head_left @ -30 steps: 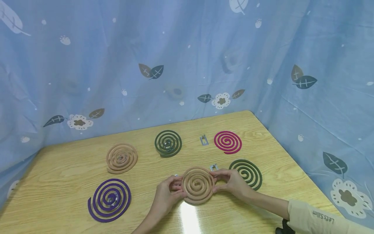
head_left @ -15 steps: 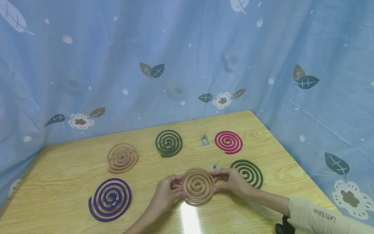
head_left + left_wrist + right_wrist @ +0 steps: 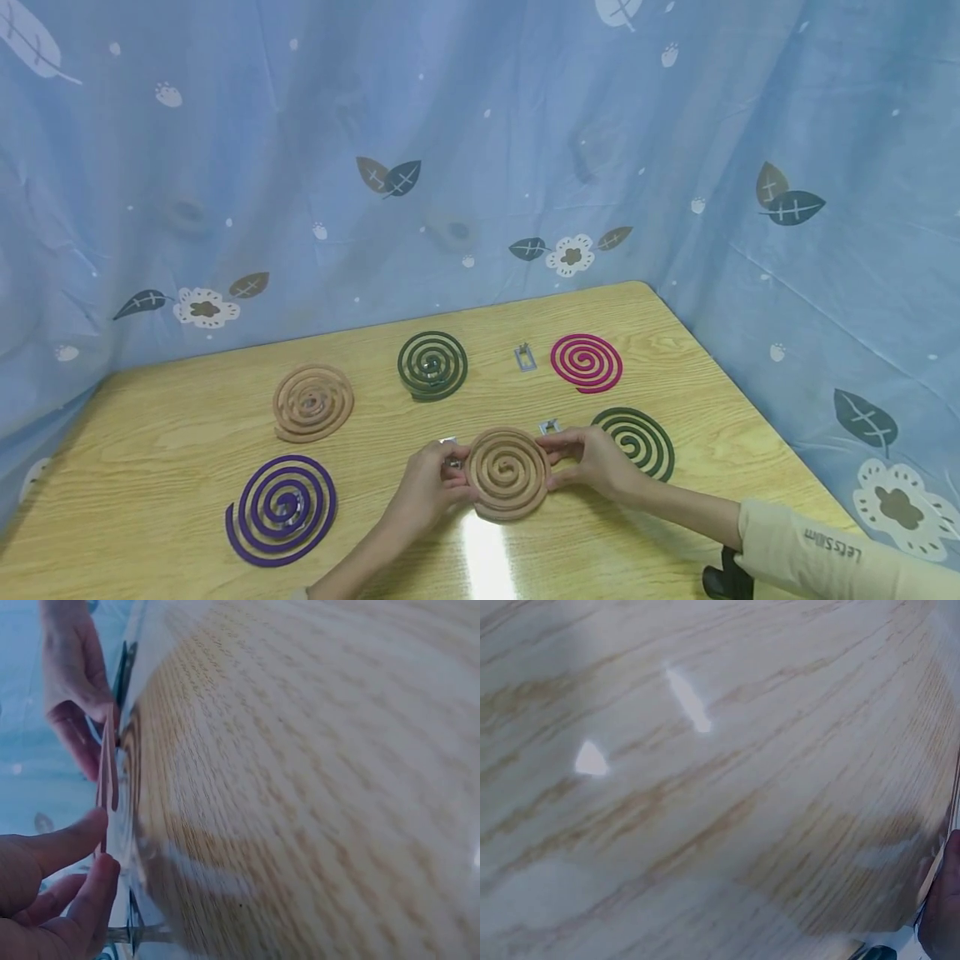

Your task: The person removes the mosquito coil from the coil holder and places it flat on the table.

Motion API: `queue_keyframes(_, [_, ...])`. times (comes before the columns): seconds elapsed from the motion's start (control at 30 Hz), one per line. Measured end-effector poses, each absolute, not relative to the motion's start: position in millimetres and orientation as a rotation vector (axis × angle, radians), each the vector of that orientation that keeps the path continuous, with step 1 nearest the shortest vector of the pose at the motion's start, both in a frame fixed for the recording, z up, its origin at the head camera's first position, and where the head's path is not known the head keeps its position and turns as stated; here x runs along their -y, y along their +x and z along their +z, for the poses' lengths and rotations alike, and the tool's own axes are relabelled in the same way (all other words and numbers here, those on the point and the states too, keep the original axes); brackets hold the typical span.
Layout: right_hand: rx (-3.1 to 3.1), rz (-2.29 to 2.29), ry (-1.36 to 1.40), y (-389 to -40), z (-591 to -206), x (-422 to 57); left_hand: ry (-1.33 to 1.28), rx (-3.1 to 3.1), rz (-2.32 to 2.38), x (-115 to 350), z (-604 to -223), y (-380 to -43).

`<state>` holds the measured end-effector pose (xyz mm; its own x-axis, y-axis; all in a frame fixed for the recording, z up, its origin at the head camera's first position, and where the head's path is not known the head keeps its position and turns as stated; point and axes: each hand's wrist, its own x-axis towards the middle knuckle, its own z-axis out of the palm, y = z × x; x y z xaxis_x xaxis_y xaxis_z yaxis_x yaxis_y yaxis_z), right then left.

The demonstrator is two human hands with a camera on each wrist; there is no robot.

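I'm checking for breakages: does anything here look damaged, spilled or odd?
Nothing stands out: the tan coil between left hand and right hand looks whole, as do the purple coil and pink coil; no spill shows.

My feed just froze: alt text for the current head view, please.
A left hand and a right hand hold a tan coil by opposite edges over a wood-grain table. Elsewhere on the table are a second tan coil, a purple coil, a magenta coil, two dark green coils and small metal stands.
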<state>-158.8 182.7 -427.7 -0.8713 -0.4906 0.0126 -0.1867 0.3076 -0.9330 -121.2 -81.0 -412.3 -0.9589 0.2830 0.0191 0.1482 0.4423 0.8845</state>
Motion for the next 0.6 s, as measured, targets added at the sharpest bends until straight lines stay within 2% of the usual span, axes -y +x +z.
queue_keyframes(0.6, [-2.399,-1.474,-0.611,-160.4,-420.3,-180.3,0.358,-2.582,1.475,76.6,-415.1,-124.5])
